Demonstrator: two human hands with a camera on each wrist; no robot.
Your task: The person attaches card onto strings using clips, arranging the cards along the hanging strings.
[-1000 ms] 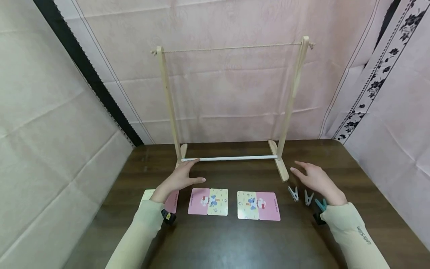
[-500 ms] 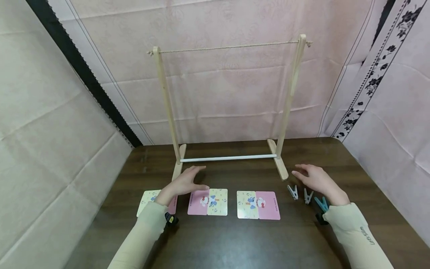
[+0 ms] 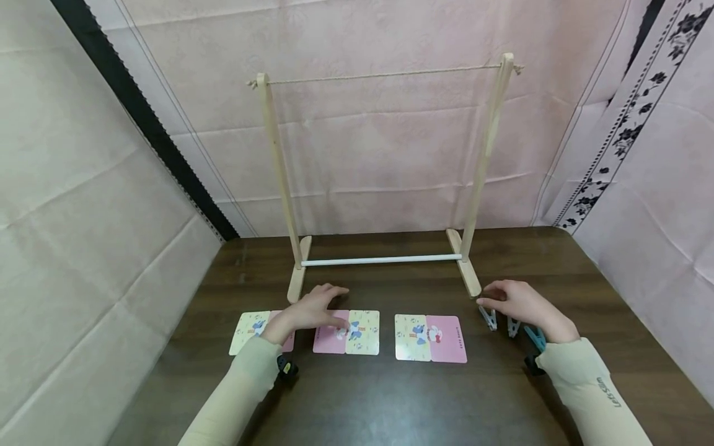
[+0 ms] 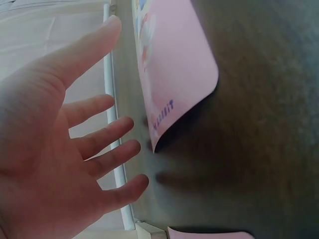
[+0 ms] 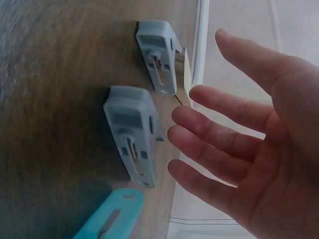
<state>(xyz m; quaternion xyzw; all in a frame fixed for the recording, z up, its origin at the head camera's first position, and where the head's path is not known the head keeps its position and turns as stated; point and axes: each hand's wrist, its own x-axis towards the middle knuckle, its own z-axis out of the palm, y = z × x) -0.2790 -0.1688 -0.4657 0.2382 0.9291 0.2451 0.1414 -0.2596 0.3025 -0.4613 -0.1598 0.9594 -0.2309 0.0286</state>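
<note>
My left hand [image 3: 313,310] hovers over the left part of the middle pink-and-yellow card [image 3: 364,334]; in the left wrist view its fingers are spread and hold nothing. That card's pink half [image 4: 182,55] shows a raised, curved corner there. Partly behind my left wrist lies another such card [image 3: 245,331]. My right hand [image 3: 524,303] is above two grey clothespins, the left one [image 3: 489,320] and the right one [image 3: 513,327]. In the right wrist view its fingers are apart from both grey clothespins [image 5: 132,134]. A teal clothespin [image 3: 536,338] lies near the right wrist.
A third card [image 3: 431,338] lies right of centre on the brown table [image 3: 362,402]. Behind the cards stands a wooden frame [image 3: 484,161] with a rope [image 3: 385,75] strung across its top and a white rod [image 3: 382,260] low down. Cloth hangs around the table.
My left hand has drawn back from beside the white rod to over the middle card. My right hand has come slightly closer to the clothespins, its thumb and fingers nearer each other.
</note>
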